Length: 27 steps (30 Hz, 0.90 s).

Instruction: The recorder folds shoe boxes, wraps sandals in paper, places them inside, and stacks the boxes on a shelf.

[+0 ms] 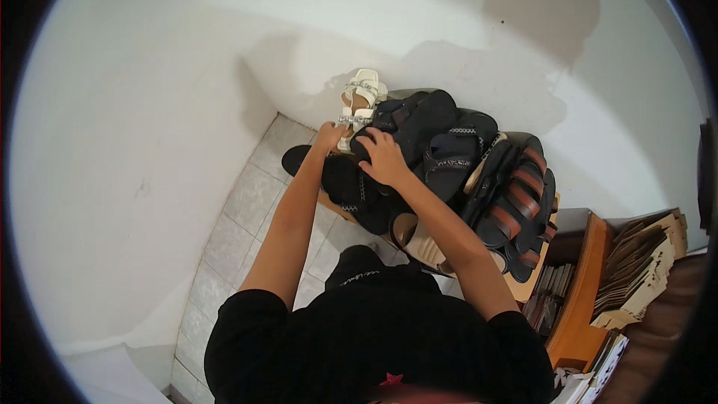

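Note:
A heap of sandals covers a small table in front of me. At its far left lie white sandals [357,102] with shiny beaded straps. The fingers of my left hand [329,137] are closed on the near edge of the lower white sandal. My right hand [384,158] lies just to its right, fingers and thumb curled around the end of a black sandal [426,123] whose dark sole is uppermost. Other black sandals [454,151] with braided trim lie beside it. Brown-and-black strapped sandals [520,198] fill the right side. My hands partly hide the items beneath them.
The table's wooden edge [542,273] shows at right. Beyond it stands an orange-brown wooden shelf [582,284] with stacked thin items and bundled cardboard pieces [636,269]. White walls [142,150] meet behind the heap. Grey floor tiles [243,198] run along the left.

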Motion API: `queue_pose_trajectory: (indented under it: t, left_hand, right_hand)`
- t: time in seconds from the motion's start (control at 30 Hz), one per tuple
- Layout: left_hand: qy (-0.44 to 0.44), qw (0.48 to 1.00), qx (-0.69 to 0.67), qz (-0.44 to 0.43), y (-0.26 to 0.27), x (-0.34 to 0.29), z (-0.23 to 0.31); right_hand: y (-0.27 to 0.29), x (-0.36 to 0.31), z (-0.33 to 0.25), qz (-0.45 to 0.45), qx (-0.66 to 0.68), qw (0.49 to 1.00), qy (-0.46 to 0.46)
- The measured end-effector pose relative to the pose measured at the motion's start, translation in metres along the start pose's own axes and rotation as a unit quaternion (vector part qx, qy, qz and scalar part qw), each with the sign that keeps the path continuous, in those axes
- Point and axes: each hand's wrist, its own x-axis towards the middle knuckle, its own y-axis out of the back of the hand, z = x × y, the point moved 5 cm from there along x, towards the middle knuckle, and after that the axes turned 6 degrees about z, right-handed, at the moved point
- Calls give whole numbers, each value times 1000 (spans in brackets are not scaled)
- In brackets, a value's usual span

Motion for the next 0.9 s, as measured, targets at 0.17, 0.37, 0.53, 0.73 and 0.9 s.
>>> queue_pose_trajectory:
  t: [0.17, 0.37, 0.53, 0.73, 0.9]
  left_hand:
    - [165, 971, -158, -77, -15, 24, -45]
    - [128, 930, -312, -148, -23, 31, -26]
    - [154, 931, -320, -87, -13, 38, -28]
    - [94, 931, -353, -4, 27, 36, -23]
    - [43, 863, -503, 1, 92, 25, -10]
  right_hand:
    - [-42, 8, -2, -80, -127, 989, 5]
    - [-49, 8, 7, -22, -217, 976, 15]
    - [-47, 7, 0, 27, -225, 974, 22]
    - [-41, 7, 7, -19, -192, 981, 7]
    - [-36, 7, 9, -73, -148, 986, -31]
